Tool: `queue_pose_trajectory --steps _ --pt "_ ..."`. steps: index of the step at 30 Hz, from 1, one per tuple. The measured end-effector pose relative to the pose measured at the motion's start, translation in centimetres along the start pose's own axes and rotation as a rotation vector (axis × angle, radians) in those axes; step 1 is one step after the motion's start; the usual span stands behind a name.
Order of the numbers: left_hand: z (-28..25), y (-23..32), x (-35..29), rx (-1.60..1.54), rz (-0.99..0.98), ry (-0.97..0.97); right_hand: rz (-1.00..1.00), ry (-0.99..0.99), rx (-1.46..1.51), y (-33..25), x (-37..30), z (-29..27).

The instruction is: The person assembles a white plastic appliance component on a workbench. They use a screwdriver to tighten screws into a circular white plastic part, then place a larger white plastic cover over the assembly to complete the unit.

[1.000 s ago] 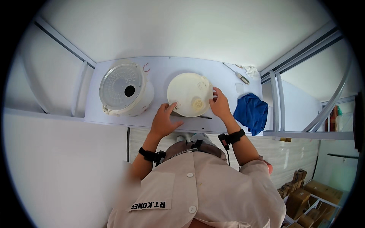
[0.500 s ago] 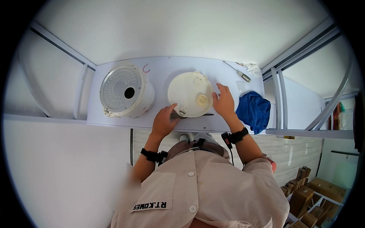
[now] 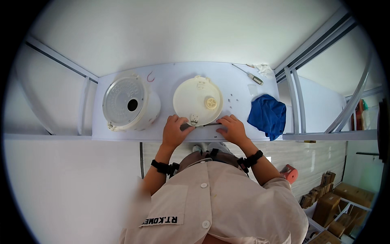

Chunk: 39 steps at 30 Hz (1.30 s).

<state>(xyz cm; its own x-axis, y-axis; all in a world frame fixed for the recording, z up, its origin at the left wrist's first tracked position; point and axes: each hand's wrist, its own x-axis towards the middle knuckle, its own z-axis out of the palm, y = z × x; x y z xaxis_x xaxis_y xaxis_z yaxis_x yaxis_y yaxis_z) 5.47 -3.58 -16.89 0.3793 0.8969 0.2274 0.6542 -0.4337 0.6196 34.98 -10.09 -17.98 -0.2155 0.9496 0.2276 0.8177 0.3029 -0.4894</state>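
Observation:
A round cream plastic lid [image 3: 189, 97] lies on the white table, its inner side up, with a yellowish spoked disc [image 3: 211, 103] and a small metal fitting [image 3: 194, 119] on it. Along its near edge runs a dark, thin screwdriver [image 3: 209, 124], partly hidden by fingers and lid. My left hand [image 3: 174, 132] is closed around its thicker grey end. At the other end, the thumb and fingers of my right hand [image 3: 232, 129] pinch the shaft. Several tiny dark screws [image 3: 230, 100] are scattered right of the lid.
A white cooker body [image 3: 138, 105] with a metal base stands at the left, near a red wire [image 3: 150, 76]. On the right are a blue cloth [image 3: 268, 116], a second screwdriver [image 3: 255, 79], a clear plastic piece [image 3: 252, 90] and crumpled white tissue [image 3: 264, 70]. Metal frame posts [image 3: 291, 103] flank the table.
My right hand has come down from the lid's right side to the screwdriver's far end, uncovering the tiny screws. My left hand stays by the lid's near left edge.

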Motion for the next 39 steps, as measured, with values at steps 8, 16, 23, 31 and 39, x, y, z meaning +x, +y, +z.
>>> queue_pose_trajectory --steps 8,16,23,31,39 --pt "0.5 0.1 0.4 0.089 0.137 0.065 -0.028 -0.068 -0.087 0.3 -1.1 0.9" --pt "0.0 2.0 1.4 0.146 0.205 0.112 -0.003 -0.116 -0.079 0.2 -1.3 -0.1" --pt "0.2 2.1 1.5 0.147 0.182 0.052 -0.014 -0.028 -0.045 0.3 -1.6 -1.9" --pt "0.3 2.5 1.2 0.11 0.206 0.076 0.055 0.041 0.221 1.8 -3.4 -7.0" --pt "-1.8 7.1 2.4 -0.236 0.304 -0.023 0.138 0.176 0.578 0.9 -3.2 -6.3"
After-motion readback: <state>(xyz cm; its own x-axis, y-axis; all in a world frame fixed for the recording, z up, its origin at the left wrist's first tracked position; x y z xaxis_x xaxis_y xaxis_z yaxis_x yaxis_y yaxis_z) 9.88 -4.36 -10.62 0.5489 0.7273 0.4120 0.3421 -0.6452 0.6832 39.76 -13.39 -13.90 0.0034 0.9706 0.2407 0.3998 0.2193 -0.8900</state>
